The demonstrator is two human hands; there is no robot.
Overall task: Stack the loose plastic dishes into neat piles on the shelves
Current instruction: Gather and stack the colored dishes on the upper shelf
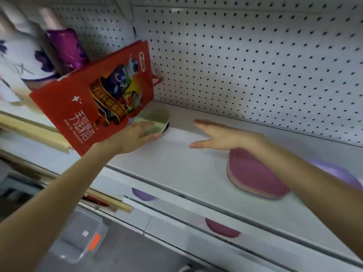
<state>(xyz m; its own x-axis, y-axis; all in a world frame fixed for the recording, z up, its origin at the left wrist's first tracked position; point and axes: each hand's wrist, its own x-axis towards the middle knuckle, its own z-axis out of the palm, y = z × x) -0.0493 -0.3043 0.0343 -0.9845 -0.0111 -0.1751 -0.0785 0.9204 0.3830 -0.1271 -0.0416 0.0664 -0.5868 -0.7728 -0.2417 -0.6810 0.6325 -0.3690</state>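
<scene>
The left hand (137, 132) grip is clamping the bowl stack (157, 117); the right hand (218, 134) grip is hovering, spread apart, beyond the finished plate pile (255, 173). Loose plates (222, 228) below are awaiting stacking.

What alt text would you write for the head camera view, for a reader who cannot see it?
A person's left hand holds a pale green bowl on a white shelf, beside a red printed bag. The right hand is open over the shelf, near a stack of pink plates.
</scene>
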